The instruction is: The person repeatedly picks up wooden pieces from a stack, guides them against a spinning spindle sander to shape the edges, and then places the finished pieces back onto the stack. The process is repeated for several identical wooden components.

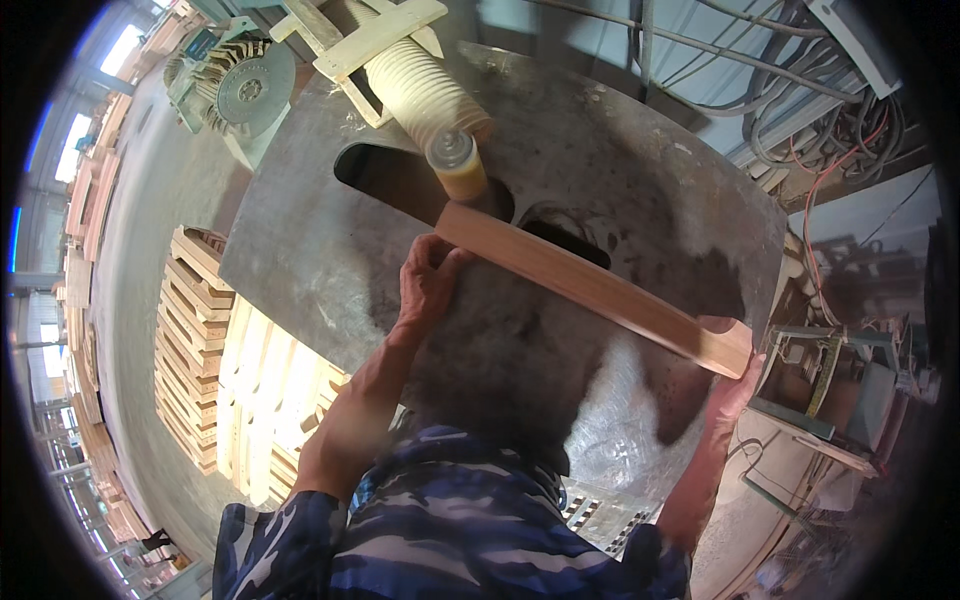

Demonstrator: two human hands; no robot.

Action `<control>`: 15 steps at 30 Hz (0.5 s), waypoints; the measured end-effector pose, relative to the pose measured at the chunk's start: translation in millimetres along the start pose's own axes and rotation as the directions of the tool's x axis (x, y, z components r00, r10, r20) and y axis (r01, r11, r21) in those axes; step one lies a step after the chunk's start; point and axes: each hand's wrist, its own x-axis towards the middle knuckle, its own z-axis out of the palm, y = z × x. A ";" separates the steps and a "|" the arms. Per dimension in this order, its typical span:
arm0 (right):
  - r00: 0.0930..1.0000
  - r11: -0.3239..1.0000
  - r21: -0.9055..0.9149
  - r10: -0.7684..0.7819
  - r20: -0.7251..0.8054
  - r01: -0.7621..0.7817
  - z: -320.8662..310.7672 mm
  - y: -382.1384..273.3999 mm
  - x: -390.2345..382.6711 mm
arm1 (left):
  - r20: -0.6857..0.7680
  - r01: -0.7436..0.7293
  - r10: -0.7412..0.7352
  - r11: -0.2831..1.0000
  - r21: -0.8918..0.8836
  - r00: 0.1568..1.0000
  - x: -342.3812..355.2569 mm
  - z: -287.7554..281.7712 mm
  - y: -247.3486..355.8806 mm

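Note:
A long reddish-brown wooden piece point(590, 290), curved and flared at its right end, lies slantwise over a dark metal table point(330, 270). My left hand point(427, 275) has its fingers curled against the near edge of the left end. Round the flared right end, near the table's right edge, my right hand point(738, 385) is closed. The wood's left end lies right beside an upright sanding spindle point(462, 170) with a yellowish sleeve, standing in a table slot; whether they touch I cannot tell.
A ribbed hose point(420, 85) in a wooden frame point(385, 45) opens behind the spindle. Another slot point(565, 240) cuts the table. Stacked wooden pieces point(190, 350) stand at the left, a machine with a round disc point(250, 88) at the far left. Cables point(800, 100) hang at the back right.

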 end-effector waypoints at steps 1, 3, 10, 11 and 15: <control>1.000 1.000 -0.011 -0.008 0.016 0.008 1.9 -1.9 -0.1 | -0.002 0.015 -0.015 1.000 -0.016 1.000 1.8 1.2 -8.0; 0.999 0.999 -0.033 -0.025 0.048 0.027 3.6 -3.6 0.0 | -0.001 0.036 -0.036 0.997 -0.061 0.999 3.4 2.3 -14.4; 0.998 0.997 -0.070 -0.031 0.062 0.035 13.9 -10.6 -3.3 | 0.002 0.056 -0.057 0.984 -0.171 0.998 3.3 3.9 -7.9; 0.998 0.997 -0.074 -0.027 0.048 0.031 14.5 -9.9 -2.8 | 0.002 0.058 -0.058 0.983 -0.177 0.998 4.1 4.5 -10.0; 0.994 0.996 -0.076 -0.036 0.105 0.044 16.9 -9.4 -0.7 | -0.018 0.047 -0.053 0.969 -0.241 0.998 3.6 4.1 -16.3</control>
